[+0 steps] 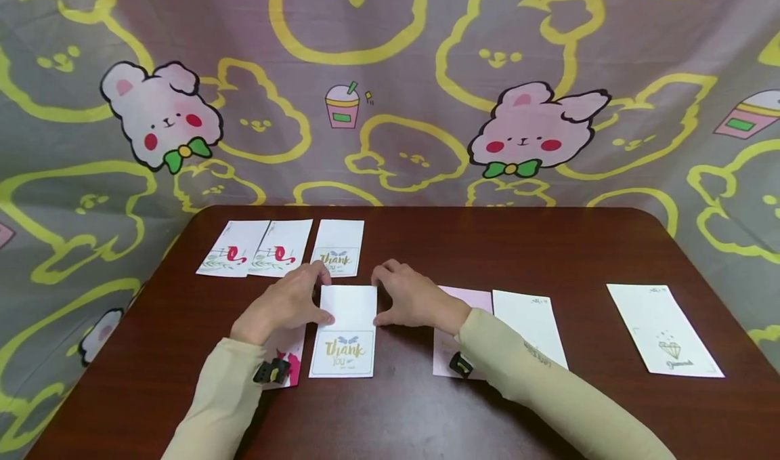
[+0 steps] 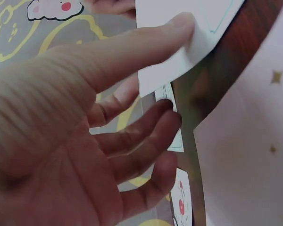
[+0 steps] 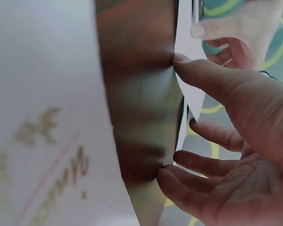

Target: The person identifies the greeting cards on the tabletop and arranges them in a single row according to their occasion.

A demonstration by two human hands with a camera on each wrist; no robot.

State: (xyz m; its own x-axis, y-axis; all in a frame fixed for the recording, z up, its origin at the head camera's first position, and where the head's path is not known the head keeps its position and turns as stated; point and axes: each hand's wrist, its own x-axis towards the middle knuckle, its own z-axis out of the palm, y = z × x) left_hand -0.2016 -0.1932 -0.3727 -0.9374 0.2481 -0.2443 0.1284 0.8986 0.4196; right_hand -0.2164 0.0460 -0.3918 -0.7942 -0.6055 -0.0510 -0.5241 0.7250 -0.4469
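A white thank-you card (image 1: 343, 351) with gold lettering and a blue wing motif lies in the middle of the table in the head view. My left hand (image 1: 286, 304) grips its left side, the thumb on the card's face and the index finger at the far corner. On the other side, my right hand (image 1: 411, 296) touches the right edge with its thumb; its index finger is at the far right corner. In the right wrist view the other fingers of my right hand (image 3: 226, 165) are loosely bent and hold nothing.
Two flamingo cards (image 1: 221, 248) and another thank-you card (image 1: 337, 248) lie along the back left. A pink-marked card (image 1: 291, 358) is partly under my left wrist. A pink card (image 1: 466, 299) and a white card (image 1: 527, 318) lie by my right forearm. Far right is a diamond card (image 1: 658, 324).
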